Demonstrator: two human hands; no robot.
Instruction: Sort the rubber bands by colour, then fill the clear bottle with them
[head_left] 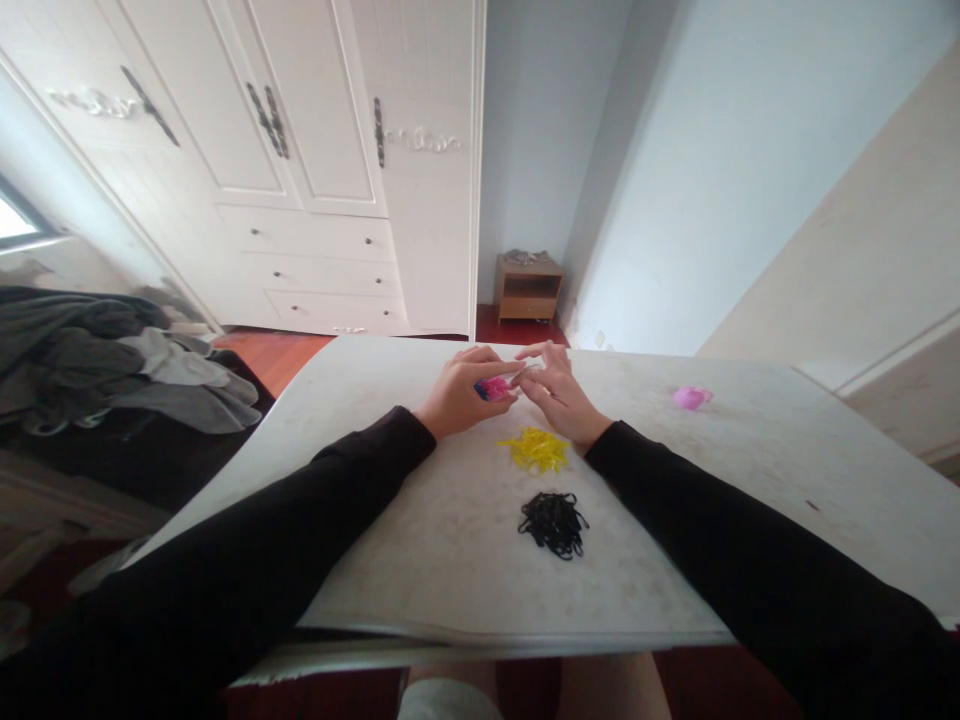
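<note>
My left hand [461,392] and my right hand [559,392] come together over the far middle of the table. Between them, the fingertips of both are pinched around something small and pale that I cannot make out. Pink and dark blue strands [493,388] show in the gap between my left thumb and forefinger; whether they are held or lie on the table behind, I cannot tell. Just nearer to me is a loose pile of yellow bands [536,451]. Closer still lies a heap of black loops [553,524] that look like small rubber bands.
The white table [420,560] has its near edge at my legs. A crumpled pink item [691,398] lies at the right. Beyond stand a white wardrobe [315,250] and a small wooden cabinet [529,290]. Grey clothes [112,360] are piled at the left.
</note>
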